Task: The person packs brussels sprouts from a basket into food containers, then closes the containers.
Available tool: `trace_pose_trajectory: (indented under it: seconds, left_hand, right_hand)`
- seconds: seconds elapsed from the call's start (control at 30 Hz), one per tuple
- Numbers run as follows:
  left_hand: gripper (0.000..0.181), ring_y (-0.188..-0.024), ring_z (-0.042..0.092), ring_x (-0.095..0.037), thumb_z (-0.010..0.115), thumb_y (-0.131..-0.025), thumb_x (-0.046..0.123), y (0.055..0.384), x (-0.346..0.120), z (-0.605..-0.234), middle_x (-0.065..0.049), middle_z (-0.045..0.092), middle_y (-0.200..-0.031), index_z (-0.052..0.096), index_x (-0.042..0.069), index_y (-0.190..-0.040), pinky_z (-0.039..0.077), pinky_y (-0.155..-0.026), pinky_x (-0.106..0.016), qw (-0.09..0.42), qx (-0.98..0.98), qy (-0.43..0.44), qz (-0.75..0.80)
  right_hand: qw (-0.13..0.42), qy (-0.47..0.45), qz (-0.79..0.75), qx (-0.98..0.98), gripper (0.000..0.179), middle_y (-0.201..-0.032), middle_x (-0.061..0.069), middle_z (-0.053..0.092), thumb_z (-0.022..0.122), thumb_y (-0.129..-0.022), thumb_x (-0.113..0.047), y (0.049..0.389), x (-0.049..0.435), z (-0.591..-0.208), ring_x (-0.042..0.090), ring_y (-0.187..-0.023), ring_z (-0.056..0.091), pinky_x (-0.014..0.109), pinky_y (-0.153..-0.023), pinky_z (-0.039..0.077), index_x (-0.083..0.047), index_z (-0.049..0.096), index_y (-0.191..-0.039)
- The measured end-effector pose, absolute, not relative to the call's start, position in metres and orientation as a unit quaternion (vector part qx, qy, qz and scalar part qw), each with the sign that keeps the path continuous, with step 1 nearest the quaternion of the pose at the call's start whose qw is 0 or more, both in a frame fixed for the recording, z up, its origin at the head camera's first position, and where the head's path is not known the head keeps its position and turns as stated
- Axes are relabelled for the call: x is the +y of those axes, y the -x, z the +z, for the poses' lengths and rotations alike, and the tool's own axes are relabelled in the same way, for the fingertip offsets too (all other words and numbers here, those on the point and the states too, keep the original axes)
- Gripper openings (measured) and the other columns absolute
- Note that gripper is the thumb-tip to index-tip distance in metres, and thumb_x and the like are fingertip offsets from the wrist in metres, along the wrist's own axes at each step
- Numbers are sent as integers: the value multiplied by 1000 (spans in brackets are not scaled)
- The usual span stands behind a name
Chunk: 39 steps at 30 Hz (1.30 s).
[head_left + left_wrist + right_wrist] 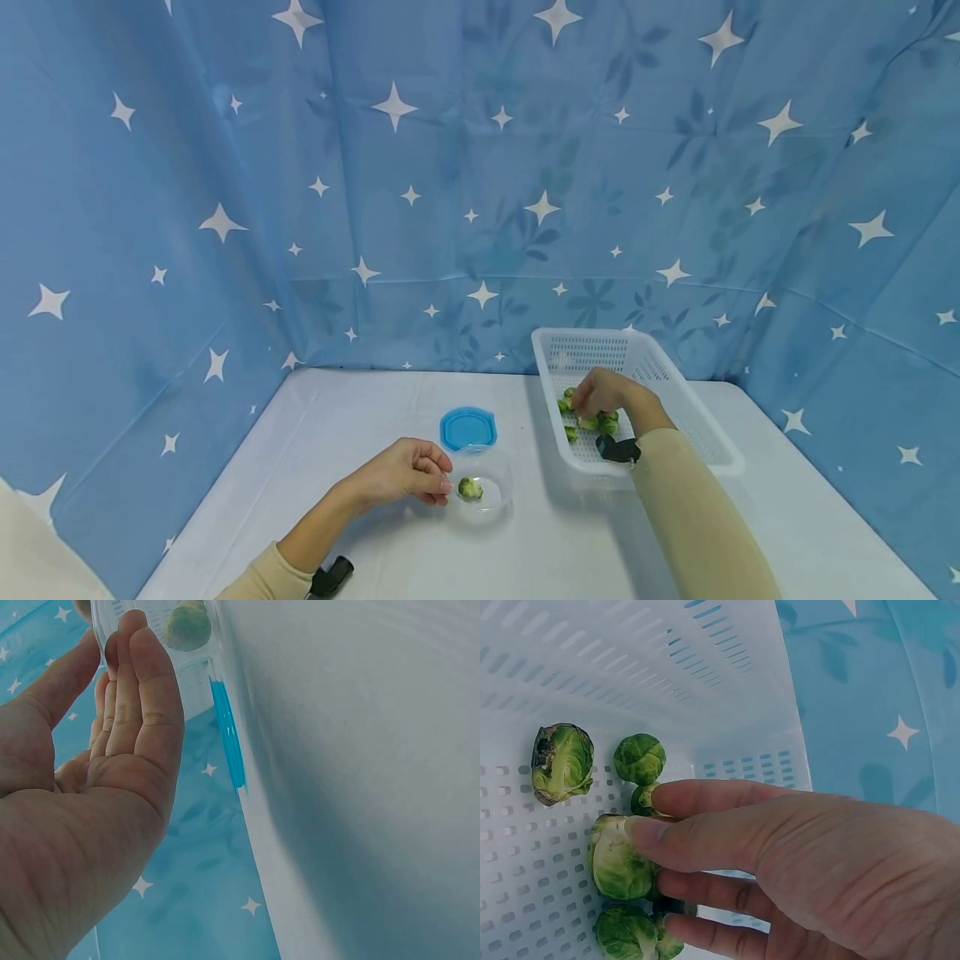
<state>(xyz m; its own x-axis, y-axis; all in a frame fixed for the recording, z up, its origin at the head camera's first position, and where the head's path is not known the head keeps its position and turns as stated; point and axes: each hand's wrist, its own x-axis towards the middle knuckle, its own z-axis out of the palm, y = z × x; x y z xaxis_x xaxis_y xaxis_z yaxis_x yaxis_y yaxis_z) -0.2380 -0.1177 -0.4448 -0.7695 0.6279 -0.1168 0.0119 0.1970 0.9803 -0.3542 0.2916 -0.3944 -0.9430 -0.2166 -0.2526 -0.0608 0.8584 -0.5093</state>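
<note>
My left hand point(408, 472) is beside a small clear round container point(501, 492), fingers loosely bent and fingertips right at its near-left rim. One Brussels sprout point(470, 489) lies inside this container. In the left wrist view the palm and long fingers point(154, 682) show, holding nothing. My right hand point(609, 395) reaches down into a white perforated basket point(697, 417). In the right wrist view its thumb touches the top of a pale-cut Brussels sprout point(621, 862), while the other fingers are spread behind, among several more sprouts point(640, 759). A browned sprout point(562, 765) lies apart.
A blue lid point(468, 429) lies flat on the white table point(360, 417), just behind the clear container. The basket stands at the back right, with high slotted walls. A blue star-patterned curtain point(450, 233) encloses the table at the back and sides.
</note>
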Motion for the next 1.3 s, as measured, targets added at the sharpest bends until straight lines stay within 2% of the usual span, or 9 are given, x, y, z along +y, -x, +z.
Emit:
trace_pose_trajectory:
  seconds: [0.3,0.53,0.67,0.93,1.1,1.3]
  left_hand:
    - [31,-87,78,-25,73,-97,10,239,-118,-445,-15,77,-93,61,-11,-117,65,-79,-39,261,728,-220,595]
    - [32,-87,78,-27,74,-97,11,239,-117,-445,-23,75,-97,62,-10,-117,65,-80,-39,261,727,-214,599]
    - [32,-87,78,-27,74,-97,10,238,-118,-444,-24,75,-98,61,-11,-118,65,-80,-40,261,727,-214,598]
    - [33,-87,78,-27,74,-98,10,239,-118,-444,-17,76,-95,61,-11,-118,65,-79,-38,261,726,-215,599]
    - [33,-87,78,-27,74,-97,11,239,-118,-445,-21,76,-96,61,-11,-118,65,-80,-40,262,726,-215,599]
    - [29,-87,78,-26,72,-98,8,238,-117,-444,-23,75,-98,61,-11,-118,65,-79,-39,261,726,-215,599]
  right_hand:
    - [160,54,-235,957,26,-103,4,76,85,-83,-2,353,289,-396,20,-92,70,45,-85,62,-12,82,-107]
    - [176,54,-213,960,22,-102,2,77,83,-86,-2,350,289,-392,20,-90,70,43,-80,63,-12,83,-105]
    - [185,61,-207,959,23,-105,2,77,82,-86,-2,350,290,-391,20,-93,70,43,-80,64,-12,82,-107]
    - [194,46,-198,960,25,-106,3,77,83,-86,-2,351,288,-391,20,-94,70,43,-84,64,-13,82,-108]
    - [192,41,-196,961,25,-104,1,77,84,-84,-1,351,287,-392,20,-93,71,43,-86,63,-13,82,-107]
    - [192,49,-196,960,20,-99,1,76,83,-85,-1,349,286,-391,19,-87,70,39,-79,64,-12,82,-102]
